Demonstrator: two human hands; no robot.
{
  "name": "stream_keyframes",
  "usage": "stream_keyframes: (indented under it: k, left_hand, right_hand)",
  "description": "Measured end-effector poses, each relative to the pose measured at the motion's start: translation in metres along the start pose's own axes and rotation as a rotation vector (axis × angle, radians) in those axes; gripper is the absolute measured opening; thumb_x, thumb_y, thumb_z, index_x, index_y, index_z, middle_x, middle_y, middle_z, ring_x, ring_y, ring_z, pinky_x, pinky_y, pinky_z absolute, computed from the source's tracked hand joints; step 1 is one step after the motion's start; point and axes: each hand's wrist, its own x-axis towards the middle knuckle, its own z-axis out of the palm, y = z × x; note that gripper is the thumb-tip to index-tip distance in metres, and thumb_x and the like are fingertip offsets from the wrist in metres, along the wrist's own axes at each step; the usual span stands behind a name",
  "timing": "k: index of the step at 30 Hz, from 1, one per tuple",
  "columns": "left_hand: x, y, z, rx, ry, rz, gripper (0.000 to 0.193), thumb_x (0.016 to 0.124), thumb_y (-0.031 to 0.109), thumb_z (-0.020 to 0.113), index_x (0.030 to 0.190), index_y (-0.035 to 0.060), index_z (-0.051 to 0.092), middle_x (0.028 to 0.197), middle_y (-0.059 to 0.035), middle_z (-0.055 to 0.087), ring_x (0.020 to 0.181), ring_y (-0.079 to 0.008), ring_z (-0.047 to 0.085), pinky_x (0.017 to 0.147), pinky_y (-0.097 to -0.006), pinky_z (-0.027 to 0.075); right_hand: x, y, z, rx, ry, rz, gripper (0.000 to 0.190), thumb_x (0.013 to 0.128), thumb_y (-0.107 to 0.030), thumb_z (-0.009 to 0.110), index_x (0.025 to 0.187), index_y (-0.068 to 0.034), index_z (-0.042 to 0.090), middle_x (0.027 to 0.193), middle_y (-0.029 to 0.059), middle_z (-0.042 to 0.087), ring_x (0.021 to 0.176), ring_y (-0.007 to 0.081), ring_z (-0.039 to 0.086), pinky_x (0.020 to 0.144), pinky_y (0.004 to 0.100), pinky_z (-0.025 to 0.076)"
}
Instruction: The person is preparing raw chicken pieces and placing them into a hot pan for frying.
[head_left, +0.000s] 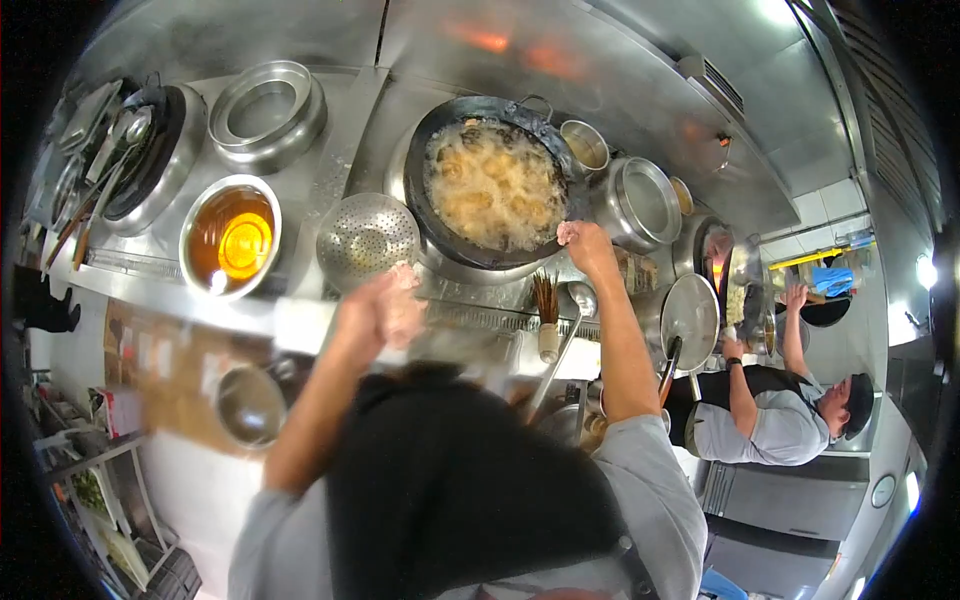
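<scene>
In front of me a black wok (427, 217) holds bubbling oil with several browned pieces (495, 184) frying in it. My left hand (360, 319) holds a lump of pink raw minced meat (403, 307), blurred, near the counter's front edge and just below a perforated steel strainer (367, 236). At the wok's lower right rim, my right hand (590, 247) pinches a small piece of the same pink meat (568, 232) between its fingertips.
A bowl of amber oil (230, 238) stands at left. A bamboo brush (547, 315) and a ladle (582, 298) lie below the wok, beside a handled strainer (690, 322). Steel pots (649, 201) stand at right. A co-worker (772, 416) works at another wok further right.
</scene>
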Motion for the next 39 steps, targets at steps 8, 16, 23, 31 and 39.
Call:
stream_keyframes:
  k: [8,16,23,31,39]
  left_hand:
    - [-0.030,0.018,0.004,0.326,-0.103,0.076,0.019,0.097,0.010,0.063,0.113,-0.0003,0.061,0.096,-0.0085,0.069,0.076,-0.0158,0.069,0.061,-0.0293,0.056]
    - [-0.029,0.001,0.043,0.680,-0.441,0.277,0.030,0.095,0.007,0.066,0.114,0.0043,0.044,0.086,-0.0067,0.063,0.065,-0.0134,0.063,0.054,-0.0290,0.052]
    - [-0.044,0.004,0.051,0.831,-0.502,0.217,0.021,0.105,0.023,0.057,0.112,0.0056,0.048,0.085,-0.0074,0.062,0.055,-0.0140,0.059,0.044,-0.0317,0.050]
    - [-0.020,0.012,0.026,0.375,-0.279,0.125,0.025,0.108,0.023,0.051,0.119,0.0019,0.058,0.097,-0.0048,0.068,0.080,-0.0152,0.068,0.070,-0.0299,0.058]
    - [-0.024,0.002,0.039,0.182,-0.652,0.157,0.036,0.097,0.001,0.047,0.132,0.0045,0.050,0.130,-0.0172,0.060,0.114,-0.0273,0.064,0.090,-0.0366,0.058]
  right_hand:
    - [-0.078,-0.083,-0.023,0.334,0.207,-0.096,0.024,0.090,-0.010,0.062,0.109,0.000,0.073,0.106,0.0185,0.074,0.096,0.0275,0.073,0.089,0.0362,0.056]
    - [-0.176,-0.238,0.029,0.610,0.250,-0.310,0.036,0.084,-0.008,0.070,0.118,0.000,0.069,0.091,0.0151,0.069,0.079,0.0212,0.066,0.071,0.0342,0.053]
    - [-0.198,-0.236,0.040,0.832,0.207,-0.057,0.023,0.086,-0.008,0.070,0.104,0.005,0.071,0.084,0.0080,0.071,0.072,0.0140,0.066,0.066,0.0298,0.054]
    - [-0.205,-0.211,-0.010,1.205,0.108,0.070,0.020,0.095,-0.006,0.068,0.111,0.007,0.070,0.090,0.0096,0.072,0.075,0.0148,0.070,0.069,0.0303,0.062]
    - [-0.177,-0.219,0.023,1.058,-0.078,-0.054,0.034,0.094,-0.009,0.069,0.124,0.005,0.065,0.104,0.0078,0.070,0.089,0.0140,0.068,0.078,0.0304,0.059]
